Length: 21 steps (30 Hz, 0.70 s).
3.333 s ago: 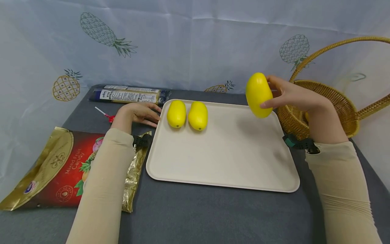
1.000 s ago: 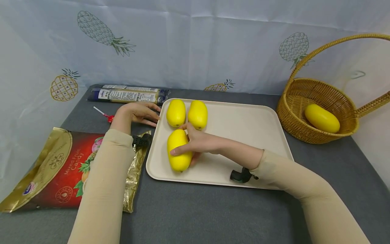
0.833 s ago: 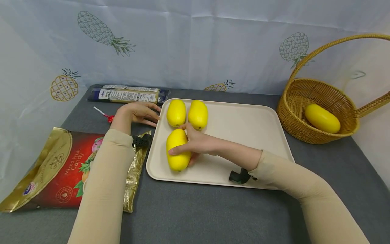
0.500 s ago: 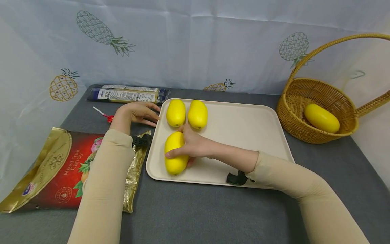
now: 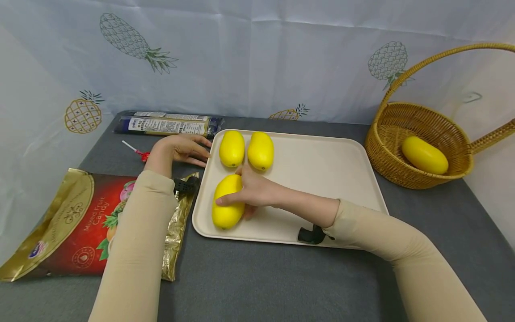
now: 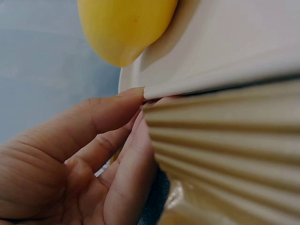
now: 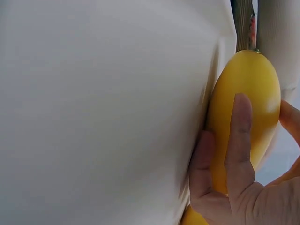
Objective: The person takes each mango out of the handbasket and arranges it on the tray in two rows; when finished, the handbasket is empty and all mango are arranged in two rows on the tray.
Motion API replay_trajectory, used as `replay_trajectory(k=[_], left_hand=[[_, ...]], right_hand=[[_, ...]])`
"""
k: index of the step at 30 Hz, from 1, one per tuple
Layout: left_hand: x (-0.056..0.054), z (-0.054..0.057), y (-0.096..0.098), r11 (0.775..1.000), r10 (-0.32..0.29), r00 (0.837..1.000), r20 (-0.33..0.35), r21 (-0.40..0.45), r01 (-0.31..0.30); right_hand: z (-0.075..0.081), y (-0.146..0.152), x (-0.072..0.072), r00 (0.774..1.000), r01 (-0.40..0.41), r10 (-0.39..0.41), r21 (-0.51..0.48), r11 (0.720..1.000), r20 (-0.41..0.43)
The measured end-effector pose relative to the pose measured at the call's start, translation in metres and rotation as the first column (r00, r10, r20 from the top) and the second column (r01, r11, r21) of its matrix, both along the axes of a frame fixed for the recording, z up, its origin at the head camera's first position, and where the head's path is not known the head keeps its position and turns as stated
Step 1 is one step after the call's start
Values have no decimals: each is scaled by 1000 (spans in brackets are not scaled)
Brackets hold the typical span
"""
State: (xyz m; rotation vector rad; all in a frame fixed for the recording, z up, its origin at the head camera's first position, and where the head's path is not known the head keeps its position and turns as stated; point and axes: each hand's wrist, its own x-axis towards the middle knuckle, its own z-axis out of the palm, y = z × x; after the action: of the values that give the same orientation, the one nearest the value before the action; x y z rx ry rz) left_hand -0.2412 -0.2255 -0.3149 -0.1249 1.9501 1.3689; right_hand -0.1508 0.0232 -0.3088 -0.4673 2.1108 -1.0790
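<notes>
My right hand grips a smooth yellow oval fruit at the front left of the beige tray. The right wrist view shows fingers along one side of that fruit and the thumb on the other. Whether it bears fully on the tray is hard to tell. Two similar fruits, a left one and a right one, lie side by side at the tray's back left. My left hand pinches the tray's left edge. In the left wrist view, its thumb meets the rim, with fingers underneath.
A wicker basket with a tall handle stands right of the tray, holding another yellow fruit. Under the left forearm lies a red-and-gold candy bag. A red lollipop and a dark labelled packet lie behind.
Earlier, my right hand held a yellow fruit above the tray's back right, near the basket. It came down to the front left with the fruit, then slid slightly left. My left hand stayed put.
</notes>
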Motion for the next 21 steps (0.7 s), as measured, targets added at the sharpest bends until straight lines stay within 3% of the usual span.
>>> replay_trajectory(k=[15, 21], left_hand=[[0, 0, -1, 1000, 3, 1000, 2, 1, -3], [-1, -1, -1, 1000, -4, 1000, -1, 4, 4]], right_hand=[[0, 2, -4, 1000, -25, 25, 26, 999, 11], [1, 5, -4, 998, -24, 23, 18, 1000, 52]])
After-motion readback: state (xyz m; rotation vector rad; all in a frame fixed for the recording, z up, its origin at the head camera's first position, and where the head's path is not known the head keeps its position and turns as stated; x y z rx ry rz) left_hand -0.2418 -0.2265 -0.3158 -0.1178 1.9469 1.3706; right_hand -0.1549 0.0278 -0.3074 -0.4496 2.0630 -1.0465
